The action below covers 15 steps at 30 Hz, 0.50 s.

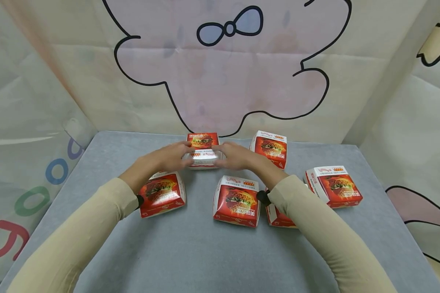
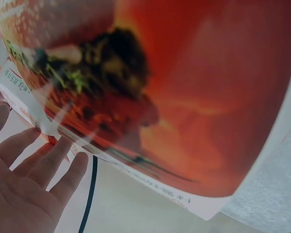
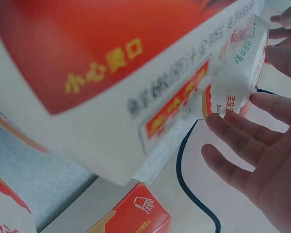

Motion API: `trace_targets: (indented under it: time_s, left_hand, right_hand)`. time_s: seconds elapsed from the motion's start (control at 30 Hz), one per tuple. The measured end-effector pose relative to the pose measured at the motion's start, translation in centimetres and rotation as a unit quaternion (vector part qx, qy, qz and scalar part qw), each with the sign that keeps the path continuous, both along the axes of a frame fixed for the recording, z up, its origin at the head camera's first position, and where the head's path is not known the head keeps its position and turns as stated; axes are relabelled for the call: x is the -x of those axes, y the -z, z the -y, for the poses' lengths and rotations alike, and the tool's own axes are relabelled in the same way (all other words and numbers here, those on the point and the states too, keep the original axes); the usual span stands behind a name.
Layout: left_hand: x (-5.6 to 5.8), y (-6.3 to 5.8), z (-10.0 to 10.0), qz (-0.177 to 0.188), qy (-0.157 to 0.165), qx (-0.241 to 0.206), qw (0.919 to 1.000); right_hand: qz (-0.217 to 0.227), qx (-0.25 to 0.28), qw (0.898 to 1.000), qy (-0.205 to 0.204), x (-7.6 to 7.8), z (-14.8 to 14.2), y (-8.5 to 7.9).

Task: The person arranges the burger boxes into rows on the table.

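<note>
A red and white burger box (image 1: 202, 141) with a burger picture sits at the back middle, near the wall. My left hand (image 1: 174, 156) holds its left side, the thumb towards the front and the fingers spread along the side. From the right, my right hand (image 1: 234, 156) holds it the same way. In the left wrist view, fingertips reach the white side of that box (image 2: 20, 92). The right wrist view has the thumb and index finger against the box (image 3: 247, 65), with the other fingers spread.
More burger boxes lie around: one by my left forearm (image 1: 163, 193), one in the front middle (image 1: 237, 201), one partly under my right sleeve (image 1: 278, 217), one at the back right (image 1: 270, 149) and one far right (image 1: 337, 186). A printed sheet (image 1: 220, 81) hangs behind the grey table (image 1: 190, 256).
</note>
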<state>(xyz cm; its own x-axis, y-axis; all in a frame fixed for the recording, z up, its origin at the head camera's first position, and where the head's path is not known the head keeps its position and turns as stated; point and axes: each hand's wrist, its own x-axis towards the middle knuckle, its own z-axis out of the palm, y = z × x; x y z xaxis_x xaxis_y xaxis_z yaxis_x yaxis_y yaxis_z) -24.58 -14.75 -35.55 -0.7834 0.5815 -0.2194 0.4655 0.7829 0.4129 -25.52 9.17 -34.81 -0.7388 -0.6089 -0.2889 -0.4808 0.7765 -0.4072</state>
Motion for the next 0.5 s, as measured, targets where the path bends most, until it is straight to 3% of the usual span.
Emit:
trace_targets:
  time_s: [0.5]
  left_hand:
    - [0.26, 0.13, 0.57, 0.024, -0.018, 0.009, 0.9995]
  right_hand:
    - [0.006, 0.003, 1.000, -0.014, -0.05, 0.17, 0.21]
